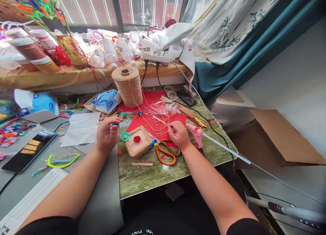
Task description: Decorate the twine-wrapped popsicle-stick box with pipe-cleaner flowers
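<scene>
My left hand [108, 134] is closed in a pinch, with a small blue fuzzy flower [115, 124] at its fingertips. My right hand [178, 133] is also closed, its fingertips by loose twine [159, 126]; what they grip is too small to make out. Between the hands lies a square twine-wrapped box [137, 147] with a red rose [137, 139] on top and a teal flower [125, 136] at its corner. A blue flower [153, 143] is at the right corner, near orange-handled scissors [166, 156]. A wooden stick [142, 164] lies in front.
A pink glue gun [196, 134] rests right of my right hand, its cord trailing off. Behind stand a large twine spool [128, 88] and a tissue pack [107, 100]. A phone [29, 150] lies left. Red paper [175, 118] covers part of the table.
</scene>
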`<state>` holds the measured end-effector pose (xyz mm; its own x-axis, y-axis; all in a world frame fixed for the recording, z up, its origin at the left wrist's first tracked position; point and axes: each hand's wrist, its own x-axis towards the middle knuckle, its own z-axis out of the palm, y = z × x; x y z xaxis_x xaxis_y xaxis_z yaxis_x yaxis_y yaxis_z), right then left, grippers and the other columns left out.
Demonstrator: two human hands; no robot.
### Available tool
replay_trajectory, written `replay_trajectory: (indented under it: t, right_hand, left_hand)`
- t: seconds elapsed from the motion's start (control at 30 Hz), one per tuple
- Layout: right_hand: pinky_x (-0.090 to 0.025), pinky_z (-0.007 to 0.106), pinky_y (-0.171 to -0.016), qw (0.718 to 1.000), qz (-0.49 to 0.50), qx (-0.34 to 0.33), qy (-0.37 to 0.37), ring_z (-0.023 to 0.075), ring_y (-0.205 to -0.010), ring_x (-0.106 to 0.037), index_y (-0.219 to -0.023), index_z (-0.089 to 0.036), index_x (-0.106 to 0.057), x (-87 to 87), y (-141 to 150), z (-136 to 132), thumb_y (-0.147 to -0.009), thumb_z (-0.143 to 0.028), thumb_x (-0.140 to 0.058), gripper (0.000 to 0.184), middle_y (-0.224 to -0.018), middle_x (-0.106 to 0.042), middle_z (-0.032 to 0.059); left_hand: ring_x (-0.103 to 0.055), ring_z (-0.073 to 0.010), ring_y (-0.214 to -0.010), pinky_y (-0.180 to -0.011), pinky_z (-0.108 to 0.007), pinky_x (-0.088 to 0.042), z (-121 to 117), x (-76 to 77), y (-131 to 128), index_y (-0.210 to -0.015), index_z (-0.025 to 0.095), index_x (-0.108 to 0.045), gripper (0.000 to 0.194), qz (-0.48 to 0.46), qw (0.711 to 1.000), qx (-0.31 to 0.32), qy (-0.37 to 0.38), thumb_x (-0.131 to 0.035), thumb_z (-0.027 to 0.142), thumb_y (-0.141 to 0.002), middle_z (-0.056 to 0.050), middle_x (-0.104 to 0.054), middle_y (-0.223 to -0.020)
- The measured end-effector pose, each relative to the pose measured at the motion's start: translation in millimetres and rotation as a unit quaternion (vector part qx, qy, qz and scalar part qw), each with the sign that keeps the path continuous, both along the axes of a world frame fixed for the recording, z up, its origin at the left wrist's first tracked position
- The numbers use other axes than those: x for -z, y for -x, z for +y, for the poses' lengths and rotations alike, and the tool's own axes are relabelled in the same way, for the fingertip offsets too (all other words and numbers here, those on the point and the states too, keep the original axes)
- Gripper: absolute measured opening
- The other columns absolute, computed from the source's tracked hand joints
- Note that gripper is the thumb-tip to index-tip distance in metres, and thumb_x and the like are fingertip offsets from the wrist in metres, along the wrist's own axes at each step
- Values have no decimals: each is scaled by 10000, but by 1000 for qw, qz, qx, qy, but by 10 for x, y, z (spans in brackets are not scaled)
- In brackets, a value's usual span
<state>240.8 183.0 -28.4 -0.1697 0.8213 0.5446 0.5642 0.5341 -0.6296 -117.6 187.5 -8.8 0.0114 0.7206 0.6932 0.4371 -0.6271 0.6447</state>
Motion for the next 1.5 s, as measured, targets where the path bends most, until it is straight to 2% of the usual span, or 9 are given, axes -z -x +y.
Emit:
replay_trajectory:
  t: [0.1, 0.2, 0.27, 0.37, 0.47, 0.6, 0.77, 1.2, 1.5]
  right_hand:
    - [-533, 455, -912, 1000, 7, -2, -5, 273, -930, -677, -978, -240, -712, -4, 5, -3, -1025, -250, -550, 169, -941, -746, 85]
    - [-545, 472, -918, 1000, 14, -3, -14, 280, -938, -686, -1011, -243, -717, -75, 26, -40, -1023, -245, -546, 171, -960, -747, 94]
    - [-554, 487, -944, 1000, 22, -1, -15, 285, -977, -694, -1092, -247, -719, -179, 71, -121, -1024, -244, -545, 187, -1020, -749, 104]
    - [-562, 504, -1011, 998, 44, -43, 29, 295, -1101, -694, -1220, -280, -711, -372, 200, -336, -1009, -244, -594, 244, -1148, -745, 104]
    - [-534, 512, -1121, 983, 40, -142, 111, 300, -1279, -653, -1378, -324, -666, -487, 353, -559, -968, -217, -663, 424, -1342, -712, 92]
    - [-539, 477, -1150, 952, 110, -175, 225, 267, -1326, -647, -1470, -319, -602, -440, 494, -670, -963, -162, -627, 532, -1435, -667, 92]
    - [-571, 450, -1115, 907, 230, -159, 314, 256, -1261, -687, -1327, -289, -698, -345, 570, -623, -988, -303, -678, 339, -1350, -707, 90]
    - [-557, 443, -1124, 894, 266, -149, 328, 255, -1231, -699, -1119, -295, -815, -275, 567, -664, -962, -405, -758, 199, -1232, -761, 75]
    - [-615, 428, -993, 891, 317, -81, 314, 248, -1028, -754, -1012, -270, -829, -211, 823, -731, -912, -434, -813, 193, -1079, -799, 72]
  left_hand:
    - [-721, -282, -1068, -876, -452, -592, -44, -48, -26, -1379, 261, -533, 606, -25, 994, 105, 21, -532, 722, -987, -158, -700, -1252]
    - [-683, -327, -1212, -998, -507, -575, -184, -230, -68, -1458, 303, -485, 768, 66, 983, 170, 2, -752, 696, -855, -159, -659, -1356]
    - [-651, -331, -1271, -1095, -541, -527, -304, -369, -111, -1443, 316, -516, 687, 80, 989, 120, 22, -805, 556, -868, -137, -663, -1337]
    - [-584, -354, -1368, -1121, -573, -512, -454, -457, -171, -1477, 318, -481, 682, 55, 991, 86, 89, -767, 553, -905, -158, -573, -1458]
    - [-452, -425, -1494, -1213, -676, -413, -559, -334, -206, -1536, 343, -400, 1008, 91, 989, 89, 70, -909, 640, -718, -176, -458, -1575]
    - [-354, -470, -1556, -1232, -740, -369, -669, -94, -249, -1596, 356, -287, 1269, 122, 985, 100, 73, -1005, 599, -578, -205, -336, -1652]
    - [-392, -434, -1538, -1220, -729, -406, -711, -3, -300, -1587, 370, -278, 1112, 88, 986, 90, 105, -965, 438, -715, -188, -391, -1588]
    - [-361, -424, -1560, -1270, -691, -364, -614, 131, -204, -1581, 339, -290, 1118, 50, 985, 113, 120, -966, 379, -691, -175, -391, -1588]
    - [-571, -367, -1376, -1170, -636, -497, -547, 286, -131, -1546, 356, -261, 1090, -3, 968, 150, 201, -948, 324, -701, -152, -495, -1462]
